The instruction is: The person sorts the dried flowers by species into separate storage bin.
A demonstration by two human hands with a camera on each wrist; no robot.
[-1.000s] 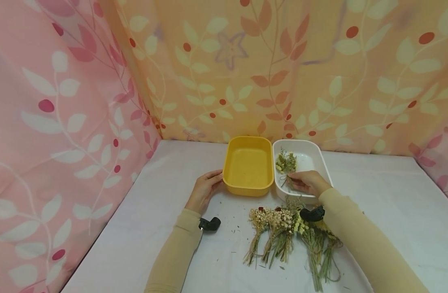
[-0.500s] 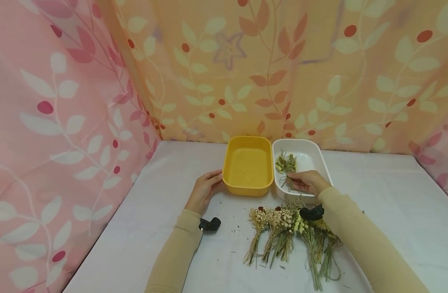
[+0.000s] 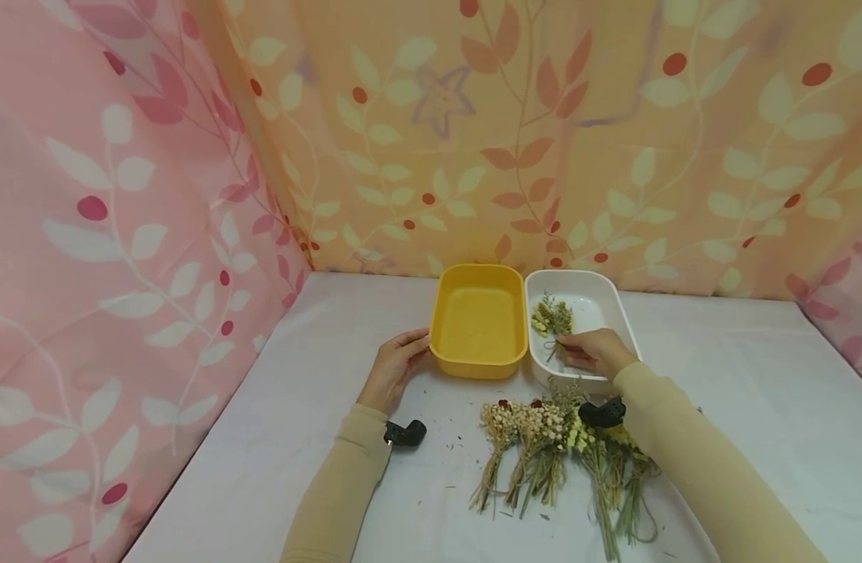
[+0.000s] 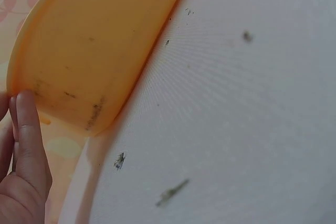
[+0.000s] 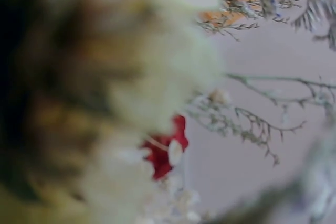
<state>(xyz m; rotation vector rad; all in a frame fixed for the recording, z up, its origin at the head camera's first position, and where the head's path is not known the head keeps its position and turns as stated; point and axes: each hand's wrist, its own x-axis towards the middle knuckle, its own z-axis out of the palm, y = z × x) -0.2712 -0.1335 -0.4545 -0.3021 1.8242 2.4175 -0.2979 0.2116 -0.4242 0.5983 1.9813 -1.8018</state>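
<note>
My left hand (image 3: pixel 394 366) touches the near left corner of a yellow plastic tub (image 3: pixel 479 371), fingers extended. In the left wrist view those straight fingers (image 4: pixel 29 129) lie right at the tub's rim. With fingertips and thumb, my right hand (image 3: pixel 594 349) pinches the tied stems of a small dried-flower bunch (image 3: pixel 554 315), inside a white tub (image 3: pixel 617 313). Its yellow-green heads point away from me over the tub's left side. Part of the stems is hidden behind the fingers. The right wrist view shows blurred blossoms and a red flower (image 5: pixel 167 150) up close, not the hand.
Several more dried-flower bunches (image 3: pixel 540 422) lie in a row before the tubs, stems toward me, partly under my right forearm. Plant crumbs (image 4: pixel 172 192) are scattered over the white cloth (image 3: pixel 318 328). A patterned curtain (image 3: pixel 375 156) hangs right behind the tubs.
The small bunch in my right hand has shifted very slightly to the right inside the white tub. My left hand and both tubs keep their places.
</note>
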